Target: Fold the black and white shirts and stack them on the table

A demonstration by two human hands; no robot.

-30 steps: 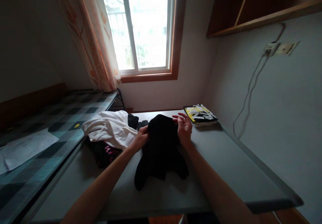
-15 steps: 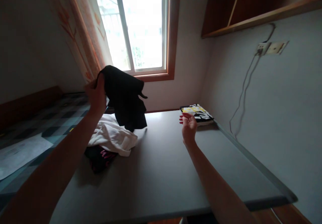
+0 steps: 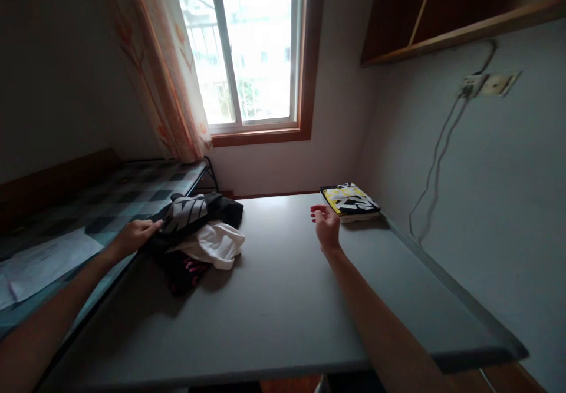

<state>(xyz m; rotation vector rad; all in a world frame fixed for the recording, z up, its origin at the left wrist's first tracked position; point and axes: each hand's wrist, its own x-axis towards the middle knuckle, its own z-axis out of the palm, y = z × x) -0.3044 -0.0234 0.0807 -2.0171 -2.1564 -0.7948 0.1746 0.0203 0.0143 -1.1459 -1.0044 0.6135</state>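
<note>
A black shirt (image 3: 188, 211) with large grey lettering lies crumpled on top of a small heap at the table's left side. My left hand (image 3: 136, 235) is closed, its fingertips pinching the shirt's left edge. Under it, a white garment (image 3: 221, 244) sticks out to the right, and a black garment with pink print (image 3: 188, 274) shows below. My right hand (image 3: 326, 226) hovers over the table, fingers loosely curled and apart, holding nothing. Just beyond it sits a folded stack of clothes (image 3: 351, 200), with a black, white and yellow print on top.
The pale table (image 3: 274, 310) stretches between the heap and the stack. On the left, a bed with a checked cover (image 3: 154, 175) adjoins it, with papers (image 3: 48, 263) on top. A cable (image 3: 435, 163) hangs down the right wall below a wooden shelf (image 3: 469, 33).
The black shirt, held up in the air before, has come down onto the heap with my left hand, its lettering now showing. My right hand has barely moved.
</note>
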